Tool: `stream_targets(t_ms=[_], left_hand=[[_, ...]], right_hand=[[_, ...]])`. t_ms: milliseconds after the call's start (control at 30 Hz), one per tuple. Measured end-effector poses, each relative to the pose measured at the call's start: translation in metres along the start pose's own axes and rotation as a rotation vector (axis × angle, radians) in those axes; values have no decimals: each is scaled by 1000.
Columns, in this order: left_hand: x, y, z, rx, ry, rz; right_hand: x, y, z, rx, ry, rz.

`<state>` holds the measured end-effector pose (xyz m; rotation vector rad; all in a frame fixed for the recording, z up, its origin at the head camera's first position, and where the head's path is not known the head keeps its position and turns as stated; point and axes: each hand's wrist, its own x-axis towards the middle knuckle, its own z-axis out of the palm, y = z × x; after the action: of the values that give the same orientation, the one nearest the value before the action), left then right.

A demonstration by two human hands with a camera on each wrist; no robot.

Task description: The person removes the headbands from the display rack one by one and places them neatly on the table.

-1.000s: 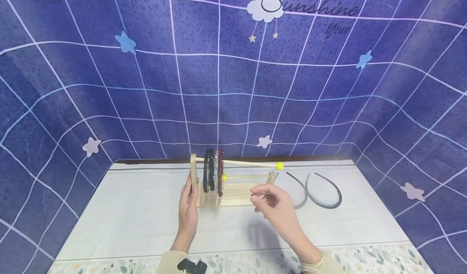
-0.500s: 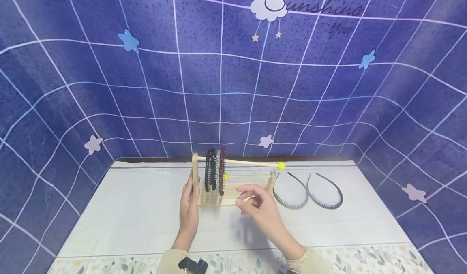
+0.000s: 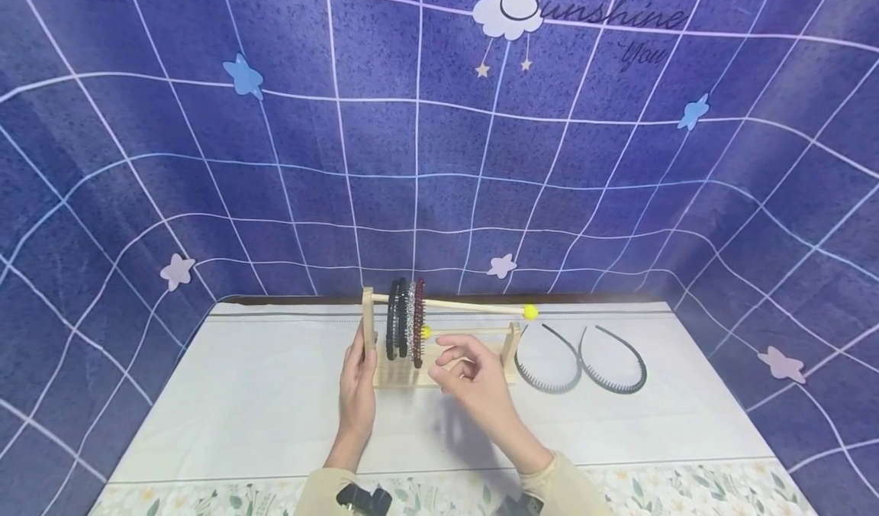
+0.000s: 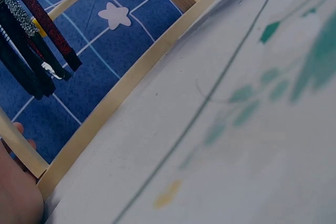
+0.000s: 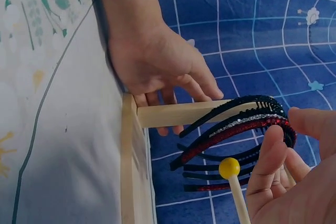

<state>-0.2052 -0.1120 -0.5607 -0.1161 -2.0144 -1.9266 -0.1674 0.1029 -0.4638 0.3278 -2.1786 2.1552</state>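
Note:
A wooden headband stand (image 3: 368,321) is on the table, with several toothed headbands hung near the left end of its upper rod. The outermost headband is dark red (image 3: 420,325); beside it hang a silver glittery headband (image 3: 411,314) and black ones (image 3: 392,325). My left hand (image 3: 357,394) grips the left upright, thumb in front and fingers around the far side, as the right wrist view shows. My right hand (image 3: 477,378) hovers in front of the base, just right of the red headband, fingers loosely curled and holding nothing.
Two dark toothed headbands, one (image 3: 549,388) beside the other (image 3: 614,388), lie right of the stand. Yellow balls tip the upper rod (image 3: 530,312) and the lower rod (image 3: 426,333). A blue grid-patterned curtain (image 3: 439,203) rises behind the white tablecloth (image 3: 240,394).
My right hand has moved left along the front of the stand, away from the loose headbands and closer to the hanging ones. The left hand keeps its grip on the upright.

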Motion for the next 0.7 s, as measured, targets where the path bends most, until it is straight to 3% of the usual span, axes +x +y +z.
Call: stream_targets(t_ms=[400, 700], left_hand=[[2, -1, 2, 10, 14, -18], [1, -1, 1, -6, 25, -16]], right_hand=[[13, 1, 14, 39, 40, -15], [20, -1, 22, 6, 32, -50]])
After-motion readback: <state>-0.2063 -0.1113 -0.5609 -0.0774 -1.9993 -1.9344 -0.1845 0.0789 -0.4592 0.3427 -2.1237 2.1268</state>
